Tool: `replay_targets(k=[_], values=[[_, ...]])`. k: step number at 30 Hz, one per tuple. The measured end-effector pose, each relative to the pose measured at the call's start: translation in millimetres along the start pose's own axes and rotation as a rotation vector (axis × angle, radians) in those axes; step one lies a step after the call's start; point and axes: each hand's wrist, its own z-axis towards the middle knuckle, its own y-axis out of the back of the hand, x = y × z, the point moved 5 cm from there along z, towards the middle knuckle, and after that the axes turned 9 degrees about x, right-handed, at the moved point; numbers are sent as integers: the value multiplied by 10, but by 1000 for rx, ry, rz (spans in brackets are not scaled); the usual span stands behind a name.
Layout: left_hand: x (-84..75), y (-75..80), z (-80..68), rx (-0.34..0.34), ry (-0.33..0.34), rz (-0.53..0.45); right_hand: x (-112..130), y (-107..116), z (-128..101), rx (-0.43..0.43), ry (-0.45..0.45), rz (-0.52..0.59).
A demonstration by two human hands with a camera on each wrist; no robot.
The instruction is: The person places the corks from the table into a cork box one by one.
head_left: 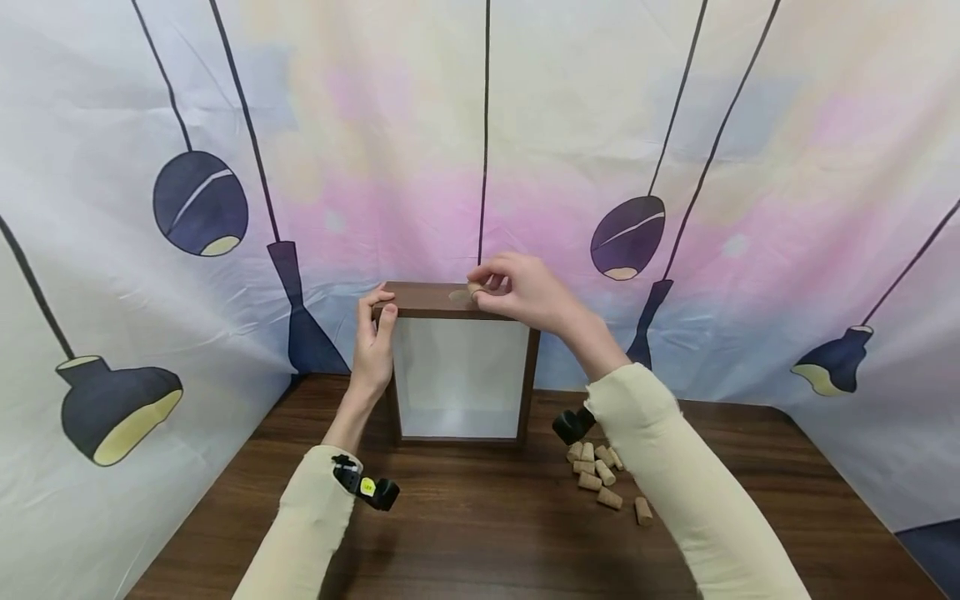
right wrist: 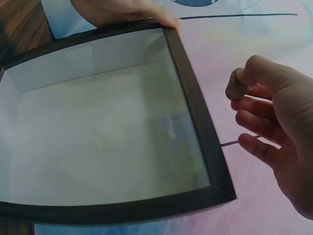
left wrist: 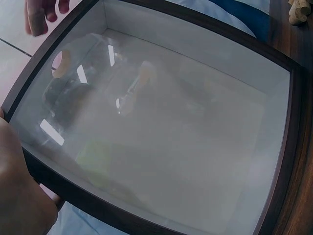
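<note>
Head view shows the whole scatter of loose corks (head_left: 589, 481) on the desk (head_left: 450, 517), right of the upright box (head_left: 461, 313). The left hand (head_left: 371, 350) grips its top left corner, fingers bent over. The right hand (head_left: 528, 292) pinches one held cork (right wrist: 238, 85), which the right wrist view shows clear of the box; the left wrist view shows the top's round hole (left wrist: 61, 63). Behind hangs a printed cloth (head_left: 420, 108).

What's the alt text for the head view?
A person's right grip pinches a cork at the top of an upright, brown-framed box, while the left grip holds its upper left corner. Loose corks lie on the wood-grain table, right of the box. A lamp-print backdrop hangs behind.
</note>
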Motion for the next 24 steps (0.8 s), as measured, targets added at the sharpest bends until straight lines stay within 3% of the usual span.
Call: replay_targets(k=[12,24], values=[[-7,5,5,-12,-8,10,-140,-206,214,76,-90,22],[22,4,8,-1,-3,8,-177,-267,243,28,-123,-1]])
